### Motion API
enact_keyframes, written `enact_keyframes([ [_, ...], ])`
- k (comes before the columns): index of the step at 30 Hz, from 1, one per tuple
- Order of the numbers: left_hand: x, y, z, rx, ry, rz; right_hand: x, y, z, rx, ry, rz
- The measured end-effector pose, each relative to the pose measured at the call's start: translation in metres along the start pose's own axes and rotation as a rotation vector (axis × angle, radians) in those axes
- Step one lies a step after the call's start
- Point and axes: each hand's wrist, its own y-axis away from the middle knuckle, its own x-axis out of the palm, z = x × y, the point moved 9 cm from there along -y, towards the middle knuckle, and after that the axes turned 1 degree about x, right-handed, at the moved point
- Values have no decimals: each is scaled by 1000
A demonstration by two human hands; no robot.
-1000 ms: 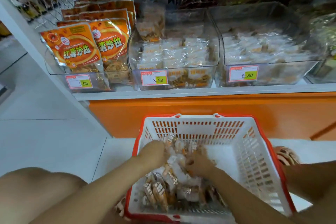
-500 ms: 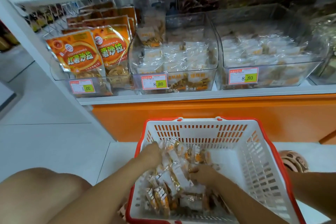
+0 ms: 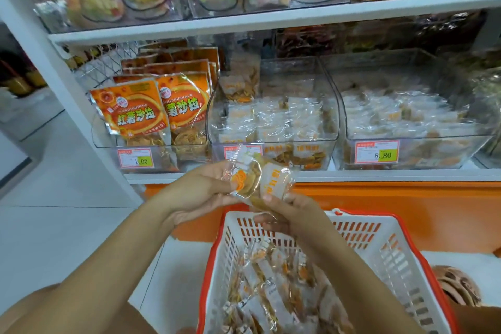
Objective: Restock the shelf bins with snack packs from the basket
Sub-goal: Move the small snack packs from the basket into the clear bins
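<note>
A white basket with a red rim [image 3: 390,257] stands on the floor below me, with several clear snack packs [image 3: 271,287] lying inside. My left hand [image 3: 200,192] and my right hand [image 3: 295,214] are raised above the basket's back edge. Together they hold a small bunch of clear snack packs [image 3: 260,176] with orange print, just in front of the middle clear shelf bin [image 3: 273,122]. That bin holds several of the same packs.
A left bin holds orange pouches [image 3: 135,111]. A right clear bin [image 3: 412,127] holds more clear packs, with an 8.80 price tag. An upper shelf [image 3: 271,16] carries jars of coloured sweets. An orange base panel [image 3: 406,206] runs under the shelf. White floor lies at left.
Both hands have come up out of the basket with a bunch of snack packs and now hold them in front of the middle bin. The view has tilted upward.
</note>
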Motion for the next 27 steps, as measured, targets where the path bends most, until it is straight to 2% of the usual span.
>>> enact_keyframes([
  [4,-8,-1,-26,72,-324,19,-4,9,43,-102,56,-74],
  [8,-12,-5,-41,141,-431,-47,-13,4,82,-201,213,-206],
  [11,-18,-13,-58,242,-326,-159,-20,-19,107,-273,167,-276],
  [13,-24,-21,-66,301,-170,-236,-16,-42,116,-270,-5,-230],
  [15,-31,-28,-69,344,-62,-332,-4,-63,122,-240,-77,-159],
  [17,-37,-35,-69,373,-34,-382,6,-78,128,-226,38,-140],
  [19,-50,-38,-72,413,-121,-454,3,-90,140,-255,178,-184],
  [23,-90,-28,-86,452,-346,-737,-18,-117,177,-344,326,-267],
  [25,-97,-22,-93,492,-494,-830,-24,-133,188,-309,475,-285],
  [27,-96,-23,-95,523,-604,-857,-22,-152,189,-221,645,-252],
])
